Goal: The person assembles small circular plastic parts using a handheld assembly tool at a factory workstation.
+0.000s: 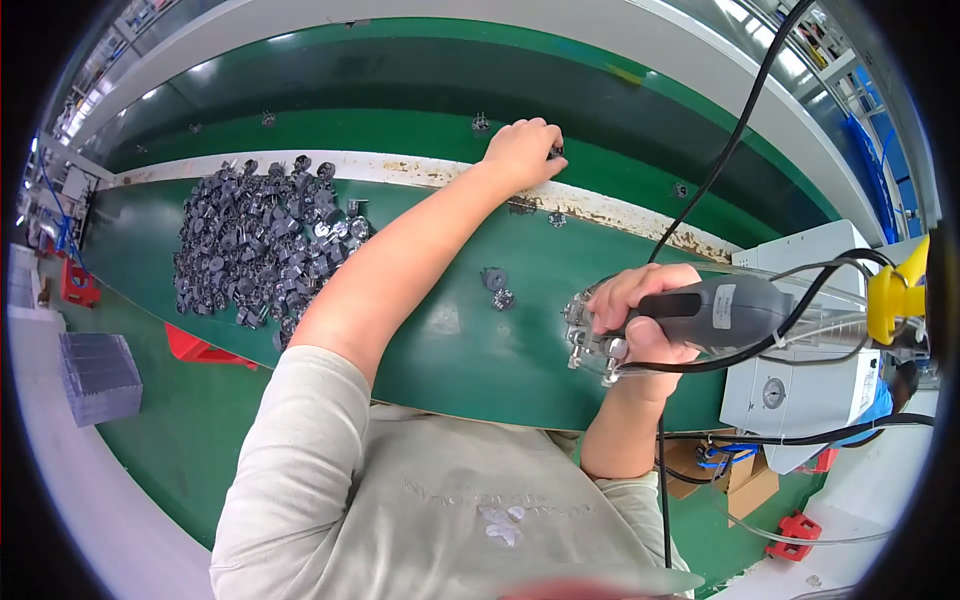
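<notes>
My left hand (522,150) is stretched far out over the white strip (420,170) beside the green conveyor belt (400,130), its fingers closed on a small dark metal part (555,152). My right hand (640,315) grips a grey powered screwdriver (720,310) with a black cable; its tip is hidden behind my fingers, down by a metal piece (580,340) on the green worktop (450,330). Two small metal parts (498,288) lie loose between my arms.
A large heap of small dark metal parts (260,235) lies on the worktop at the left. A white control box (800,390) with a dial stands at the right, a yellow fitting (895,290) above it. Cardboard boxes (740,480) and red bins (200,350) sit below the bench.
</notes>
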The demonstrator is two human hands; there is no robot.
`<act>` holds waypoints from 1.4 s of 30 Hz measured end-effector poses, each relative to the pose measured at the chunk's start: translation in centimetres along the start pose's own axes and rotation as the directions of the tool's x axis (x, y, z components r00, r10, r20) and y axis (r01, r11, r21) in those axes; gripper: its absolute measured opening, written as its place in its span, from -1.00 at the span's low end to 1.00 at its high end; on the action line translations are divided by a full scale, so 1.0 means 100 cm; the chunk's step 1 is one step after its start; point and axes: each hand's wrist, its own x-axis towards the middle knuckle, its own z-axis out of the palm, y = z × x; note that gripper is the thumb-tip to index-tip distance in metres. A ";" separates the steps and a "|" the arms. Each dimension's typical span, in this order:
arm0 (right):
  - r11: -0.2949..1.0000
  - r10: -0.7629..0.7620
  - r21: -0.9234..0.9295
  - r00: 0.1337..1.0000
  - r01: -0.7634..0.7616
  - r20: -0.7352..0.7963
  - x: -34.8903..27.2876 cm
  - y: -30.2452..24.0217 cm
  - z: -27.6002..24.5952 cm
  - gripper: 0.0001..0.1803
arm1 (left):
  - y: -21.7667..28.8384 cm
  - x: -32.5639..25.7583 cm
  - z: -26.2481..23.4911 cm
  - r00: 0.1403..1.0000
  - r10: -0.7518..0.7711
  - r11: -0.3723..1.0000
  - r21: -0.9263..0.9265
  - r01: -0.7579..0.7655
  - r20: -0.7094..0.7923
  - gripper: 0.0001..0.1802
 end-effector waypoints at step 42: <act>0.995 -0.100 -0.002 0.983 0.101 0.155 0.014 0.024 -0.008 -0.65 | 0.036 -0.165 -0.035 0.936 0.331 0.893 -0.358 -0.271 0.117 -0.68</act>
